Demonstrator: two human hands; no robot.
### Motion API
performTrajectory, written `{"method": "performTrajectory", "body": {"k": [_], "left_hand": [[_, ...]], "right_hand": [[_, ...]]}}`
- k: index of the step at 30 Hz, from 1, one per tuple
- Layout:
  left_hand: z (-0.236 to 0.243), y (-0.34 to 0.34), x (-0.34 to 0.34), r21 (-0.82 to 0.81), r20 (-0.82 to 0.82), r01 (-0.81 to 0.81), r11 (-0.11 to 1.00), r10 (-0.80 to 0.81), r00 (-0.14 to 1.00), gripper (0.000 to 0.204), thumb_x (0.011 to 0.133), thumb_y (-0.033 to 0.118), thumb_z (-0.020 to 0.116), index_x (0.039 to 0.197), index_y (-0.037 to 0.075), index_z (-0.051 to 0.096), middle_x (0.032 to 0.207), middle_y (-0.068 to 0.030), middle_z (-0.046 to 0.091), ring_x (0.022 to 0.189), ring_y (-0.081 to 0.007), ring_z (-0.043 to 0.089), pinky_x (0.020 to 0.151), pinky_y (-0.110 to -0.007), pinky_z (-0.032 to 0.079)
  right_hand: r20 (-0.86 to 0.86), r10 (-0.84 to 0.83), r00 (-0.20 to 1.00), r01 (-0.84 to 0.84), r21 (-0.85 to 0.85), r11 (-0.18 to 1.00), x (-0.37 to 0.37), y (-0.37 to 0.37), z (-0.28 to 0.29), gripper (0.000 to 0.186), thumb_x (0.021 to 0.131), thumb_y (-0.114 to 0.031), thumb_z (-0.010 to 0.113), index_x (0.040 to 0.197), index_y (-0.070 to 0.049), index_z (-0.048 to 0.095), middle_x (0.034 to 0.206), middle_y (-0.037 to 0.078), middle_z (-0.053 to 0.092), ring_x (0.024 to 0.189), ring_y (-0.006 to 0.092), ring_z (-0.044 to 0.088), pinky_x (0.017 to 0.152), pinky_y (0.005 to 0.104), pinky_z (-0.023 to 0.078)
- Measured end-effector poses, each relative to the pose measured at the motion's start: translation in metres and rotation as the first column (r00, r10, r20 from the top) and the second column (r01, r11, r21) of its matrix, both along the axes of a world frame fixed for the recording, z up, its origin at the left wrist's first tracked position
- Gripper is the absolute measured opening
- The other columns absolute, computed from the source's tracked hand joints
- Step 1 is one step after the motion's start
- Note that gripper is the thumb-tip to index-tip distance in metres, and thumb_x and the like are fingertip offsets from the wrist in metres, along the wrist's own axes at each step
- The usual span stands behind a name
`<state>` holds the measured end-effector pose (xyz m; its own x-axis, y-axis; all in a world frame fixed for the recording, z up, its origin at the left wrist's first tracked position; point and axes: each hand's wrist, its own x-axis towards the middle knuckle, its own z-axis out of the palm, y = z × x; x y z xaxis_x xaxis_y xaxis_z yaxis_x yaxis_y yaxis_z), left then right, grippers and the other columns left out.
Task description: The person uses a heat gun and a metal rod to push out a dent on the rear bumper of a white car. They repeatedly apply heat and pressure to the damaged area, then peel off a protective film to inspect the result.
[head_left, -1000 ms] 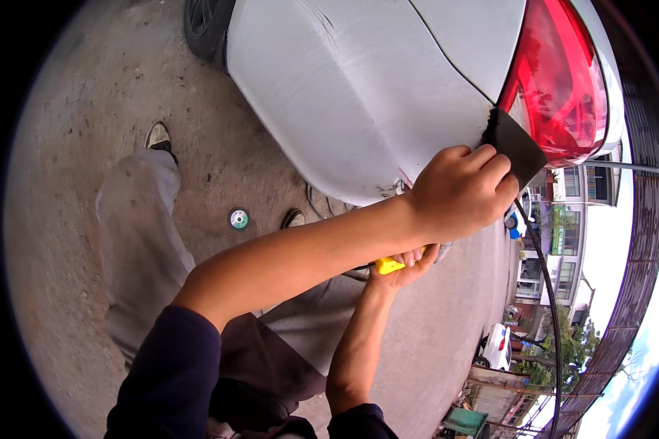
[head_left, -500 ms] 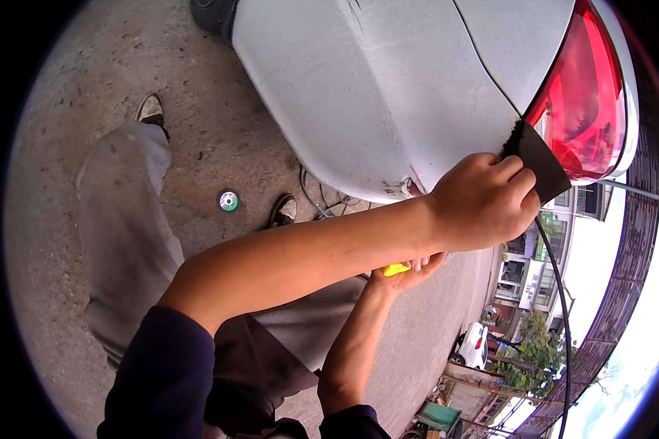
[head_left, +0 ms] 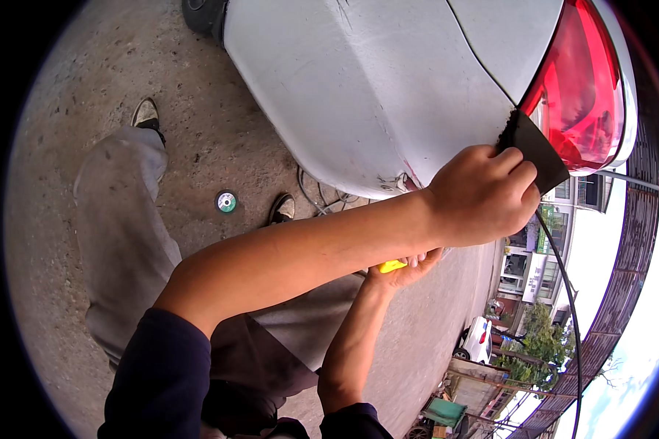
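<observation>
My left hand (head_left: pixel 483 196), its fingers closed, grips a dark flat sheet (head_left: pixel 545 165) at the seam beside the red tail light (head_left: pixel 582 88) of a pale car (head_left: pixel 344 95). A ragged black edge shows where the sheet meets the bodywork. Below, partly hidden by the left forearm, my right hand (head_left: pixel 417 265) is wrapped round a yellow object (head_left: pixel 392 265), most of which is out of sight. A thin black cord (head_left: pixel 564 271) hangs down to the right of my hands.
A green-labelled disc (head_left: pixel 226 201) lies on the concrete near my shoes (head_left: pixel 283 208). Loose cables (head_left: pixel 315 197) lie beside the car's lower edge, and a tyre (head_left: pixel 201 18) shows at the top. A parked white car (head_left: pixel 477 340), buildings and a roof structure (head_left: pixel 630 256) stand to the right.
The car and both hands sit slightly further right in the view than one second ago. Over the last half second the picture shifted only slightly; both grips look the same.
</observation>
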<state>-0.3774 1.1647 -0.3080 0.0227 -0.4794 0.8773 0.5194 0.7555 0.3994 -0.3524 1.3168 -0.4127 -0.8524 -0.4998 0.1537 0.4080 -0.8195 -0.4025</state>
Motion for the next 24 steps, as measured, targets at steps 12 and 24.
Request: {"method": "performTrajectory", "body": {"k": [12,24], "left_hand": [[0.000,0.002,0.001,-0.048,0.023,0.023,0.999,-0.022,0.999,0.015,0.057,0.015,0.065,0.054,0.011,0.052,0.063,-0.0006,0.048,0.064,-0.0162,0.052,0.047,-0.028,0.038],[-0.001,-0.001,0.001,-0.033,0.015,-0.004,0.999,0.005,1.000,0.014,0.058,0.014,0.065,0.057,0.012,0.051,0.063,0.0023,0.042,0.061,-0.0126,0.049,0.044,-0.026,0.036]], "right_hand": [[-0.019,0.002,1.000,-0.001,0.010,1.000,0.000,-0.001,0.000,0.020,0.095,-0.028,0.056,0.083,-0.013,0.058,0.063,-0.006,0.052,0.049,0.0050,0.050,0.050,0.0198,0.047],[-0.035,0.021,0.999,-0.021,-0.008,1.000,-0.005,0.003,-0.003,0.021,0.097,-0.030,0.054,0.087,-0.012,0.058,0.063,-0.005,0.050,0.050,0.0049,0.050,0.048,0.0207,0.043]]}}
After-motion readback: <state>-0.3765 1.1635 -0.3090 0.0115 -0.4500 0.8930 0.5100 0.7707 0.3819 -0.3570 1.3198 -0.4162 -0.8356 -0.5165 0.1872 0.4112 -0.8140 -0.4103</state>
